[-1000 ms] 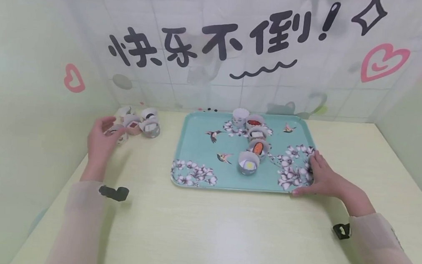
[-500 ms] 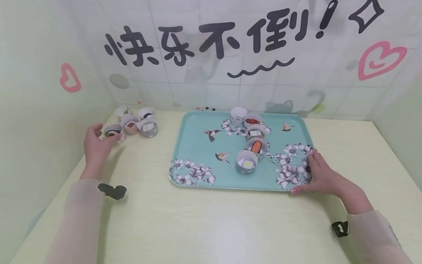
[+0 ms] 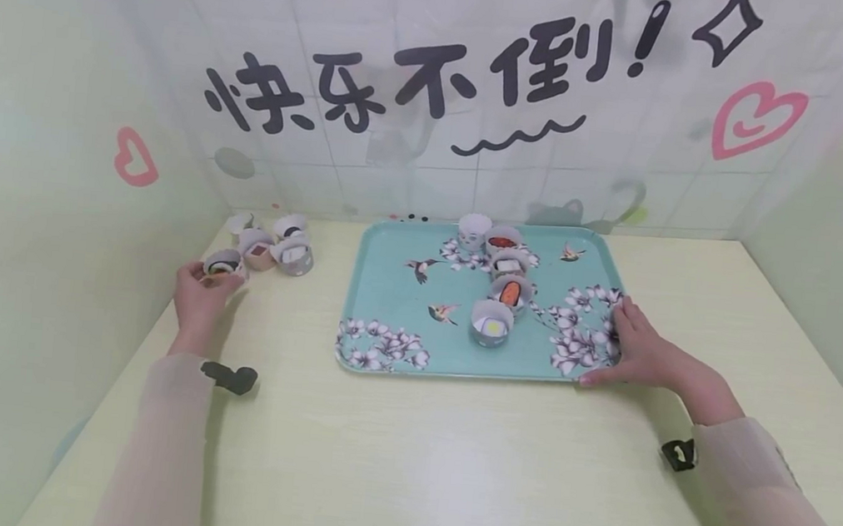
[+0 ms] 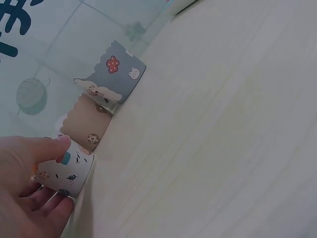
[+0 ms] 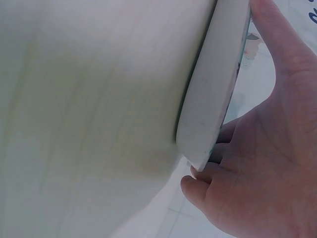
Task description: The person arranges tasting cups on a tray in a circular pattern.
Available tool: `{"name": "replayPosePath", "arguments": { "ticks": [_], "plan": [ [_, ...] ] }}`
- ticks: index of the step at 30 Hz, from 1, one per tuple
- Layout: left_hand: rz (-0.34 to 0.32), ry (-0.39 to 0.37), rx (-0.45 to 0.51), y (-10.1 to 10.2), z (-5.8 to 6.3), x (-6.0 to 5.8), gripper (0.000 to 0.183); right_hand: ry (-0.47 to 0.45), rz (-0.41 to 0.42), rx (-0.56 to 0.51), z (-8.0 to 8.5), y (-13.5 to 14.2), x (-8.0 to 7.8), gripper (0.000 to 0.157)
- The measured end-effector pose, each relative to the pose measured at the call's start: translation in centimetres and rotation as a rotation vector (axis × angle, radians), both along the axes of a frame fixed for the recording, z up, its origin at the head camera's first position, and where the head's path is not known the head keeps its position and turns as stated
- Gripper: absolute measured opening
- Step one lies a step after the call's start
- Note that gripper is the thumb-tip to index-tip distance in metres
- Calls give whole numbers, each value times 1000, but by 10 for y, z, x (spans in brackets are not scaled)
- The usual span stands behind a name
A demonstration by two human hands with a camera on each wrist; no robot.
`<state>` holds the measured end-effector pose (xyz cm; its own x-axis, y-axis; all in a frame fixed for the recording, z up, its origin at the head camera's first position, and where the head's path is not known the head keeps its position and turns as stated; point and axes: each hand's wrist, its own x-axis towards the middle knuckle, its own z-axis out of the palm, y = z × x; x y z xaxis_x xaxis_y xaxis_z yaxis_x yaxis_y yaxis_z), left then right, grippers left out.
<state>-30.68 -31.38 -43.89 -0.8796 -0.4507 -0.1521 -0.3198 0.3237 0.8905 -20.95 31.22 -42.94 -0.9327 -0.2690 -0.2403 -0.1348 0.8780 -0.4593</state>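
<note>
In the head view, my left hand grips a paper baking cup at the table's left. The left wrist view shows this white, printed paper cup between the thumb and the fingers. Dark and orange bits show inside. Touching or close behind it are several more paper cups, among them a brown one and a grey-blue one. My right hand holds the near right corner of a turquoise tray, thumb at the front edge, fingers along the right side. The right wrist view shows the tray's pale rim against that hand.
On the tray, several paper cups run in a slanting line, including one with an orange piece and one with a yellow-and-white piece. A printed wall covering stands behind the pale table, with side panels left and right.
My left hand has come down from above the front left cup and closed round it. The right hand stays at the tray's corner. The head view has shifted slightly.
</note>
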Motion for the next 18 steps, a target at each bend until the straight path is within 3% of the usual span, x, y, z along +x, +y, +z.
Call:
{"name": "replayPosePath", "arguments": {
  "ticks": [9,18],
  "plan": [
    [39,29,-53,-2,-6,-6,77,9,-1,-5,0,0,0,141],
    [52,-2,-77,-5,-7,-3,74,3,-3,-3,2,-1,0,141]
  ]
}}
